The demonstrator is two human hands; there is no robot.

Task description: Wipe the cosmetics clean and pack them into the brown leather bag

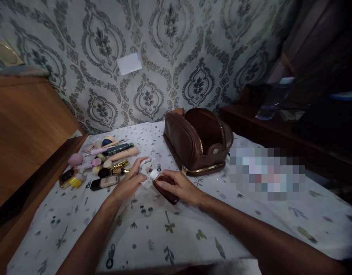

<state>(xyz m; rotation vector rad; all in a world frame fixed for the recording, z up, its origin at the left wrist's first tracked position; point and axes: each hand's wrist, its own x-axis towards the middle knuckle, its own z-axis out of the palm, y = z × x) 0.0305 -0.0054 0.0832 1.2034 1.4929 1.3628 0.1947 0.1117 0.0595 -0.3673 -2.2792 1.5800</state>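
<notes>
Brown bottle [167,190] with white cap [154,174]: centre of view, tilted, cap end pointing up-left; can't tell if its base touches the desk [130,236]. Right hand [178,187] has it, fingers wrapped around the body, thumb on top. Left hand [130,182]: fingers curled, pinching a crumpled white tissue [147,172] right beside the cap; can't tell if tissue and cap touch.

Just left of the left hand: flat bottle with black cap [105,182], then gold tubes [120,164], dark green tube [120,148], pink sponge [75,159], other cosmetics clustered. Behind the right hand: brown bag [176,139], unzipped, upright on the desk. Right of bag: pixelated patch, contents unreadable. Far right: clear plastic bottle [274,98]. Patterned wall [170,23] at back, white card [129,63] on it.
</notes>
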